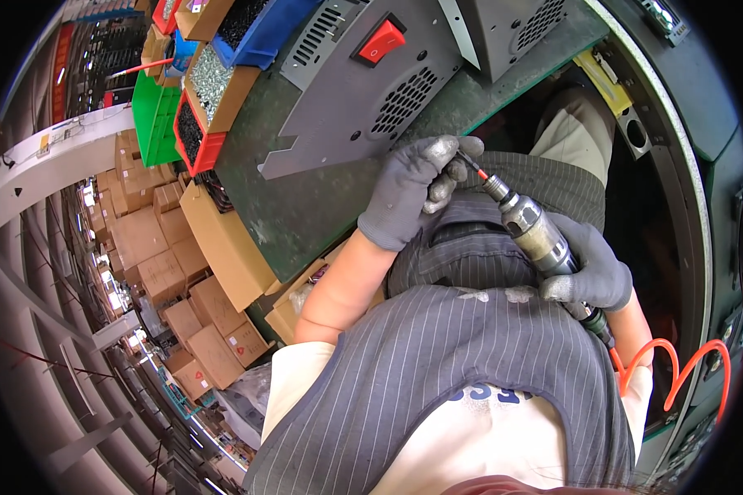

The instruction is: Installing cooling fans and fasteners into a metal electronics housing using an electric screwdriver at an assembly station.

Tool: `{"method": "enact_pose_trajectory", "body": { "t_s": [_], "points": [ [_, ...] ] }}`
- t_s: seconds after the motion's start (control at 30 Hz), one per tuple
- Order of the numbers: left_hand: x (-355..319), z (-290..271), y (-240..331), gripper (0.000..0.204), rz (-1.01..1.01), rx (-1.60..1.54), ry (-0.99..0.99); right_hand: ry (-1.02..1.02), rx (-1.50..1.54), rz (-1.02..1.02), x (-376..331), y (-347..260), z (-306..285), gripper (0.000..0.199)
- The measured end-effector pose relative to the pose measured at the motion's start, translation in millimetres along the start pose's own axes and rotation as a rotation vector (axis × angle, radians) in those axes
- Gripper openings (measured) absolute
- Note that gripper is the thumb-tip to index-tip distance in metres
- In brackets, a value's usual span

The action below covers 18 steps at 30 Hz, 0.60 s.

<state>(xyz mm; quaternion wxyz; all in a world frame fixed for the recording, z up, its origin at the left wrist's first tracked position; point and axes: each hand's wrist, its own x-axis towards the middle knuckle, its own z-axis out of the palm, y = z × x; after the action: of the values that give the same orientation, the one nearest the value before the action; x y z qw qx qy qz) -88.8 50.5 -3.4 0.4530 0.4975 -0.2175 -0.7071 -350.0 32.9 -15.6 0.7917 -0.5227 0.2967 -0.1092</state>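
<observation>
Both the left hand (409, 194) and the right hand (590, 268) are wearing grey knitted gloves with a matt, rough weave. The pneumatic screwdriver (532, 231) is showing dull, scuffed metal. The grey panel (363, 91) is looking like smooth matt sheet metal, its red switch (380, 41) glossy plastic. The green worktop (305, 206) is appearing matt and worn.
</observation>
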Motion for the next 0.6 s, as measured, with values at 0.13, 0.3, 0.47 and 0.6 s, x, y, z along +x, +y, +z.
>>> {"method": "enact_pose_trajectory", "body": {
  "t_s": [0.13,0.3,0.47,0.6],
  "points": [
    [1.6,-3.6,-2.6,0.032,0.05,0.159,0.039,-0.046,-0.024,-0.006,5.4,1.3,-3.6,0.078],
    [-3.3,-8.0,-5.4,0.037,0.052,0.188,0.009,0.019,0.008,-0.036,15.1,6.1,-0.5,0.074],
    [-28.2,-54.1,24.5,0.043,-0.091,0.991,-0.205,0.149,-0.087,-0.081,28.9,-2.4,-13.8,0.078],
    [-32.7,-64.8,76.8,0.036,0.264,0.922,0.223,0.15,-0.112,-0.097,34.3,-7.7,-19.9,0.076]
  ]
}}
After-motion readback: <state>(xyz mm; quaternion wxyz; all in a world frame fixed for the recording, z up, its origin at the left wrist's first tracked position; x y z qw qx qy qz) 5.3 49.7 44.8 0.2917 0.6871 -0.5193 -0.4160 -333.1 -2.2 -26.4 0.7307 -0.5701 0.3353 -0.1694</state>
